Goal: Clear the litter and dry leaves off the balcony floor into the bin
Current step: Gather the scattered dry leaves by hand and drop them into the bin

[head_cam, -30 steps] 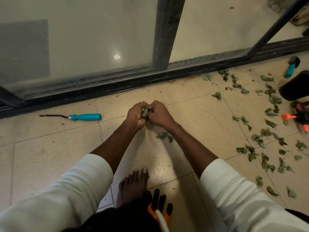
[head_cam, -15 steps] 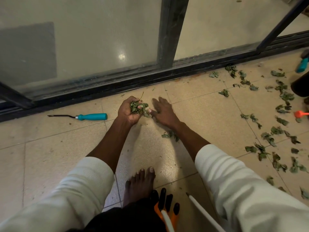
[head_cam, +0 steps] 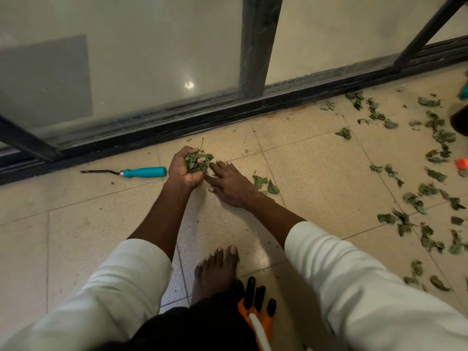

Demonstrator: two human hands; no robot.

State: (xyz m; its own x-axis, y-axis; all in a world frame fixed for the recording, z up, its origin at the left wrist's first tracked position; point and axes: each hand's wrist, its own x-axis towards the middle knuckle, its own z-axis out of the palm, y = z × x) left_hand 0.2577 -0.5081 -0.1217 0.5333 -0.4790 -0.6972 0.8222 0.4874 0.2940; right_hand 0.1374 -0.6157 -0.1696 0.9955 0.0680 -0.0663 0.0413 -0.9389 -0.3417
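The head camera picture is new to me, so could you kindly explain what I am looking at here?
It comes from a camera worn on a person's head, looking down at their own arms. There is no machine. The left hand cups a clump of gathered leaves. The right hand lies flat with fingers spread on the tiled floor, beside a few loose leaves. Many more scattered leaves lie to the right. A teal-handled tool lies near the glass door's track. The person's bare foot shows below. No bin is in view.
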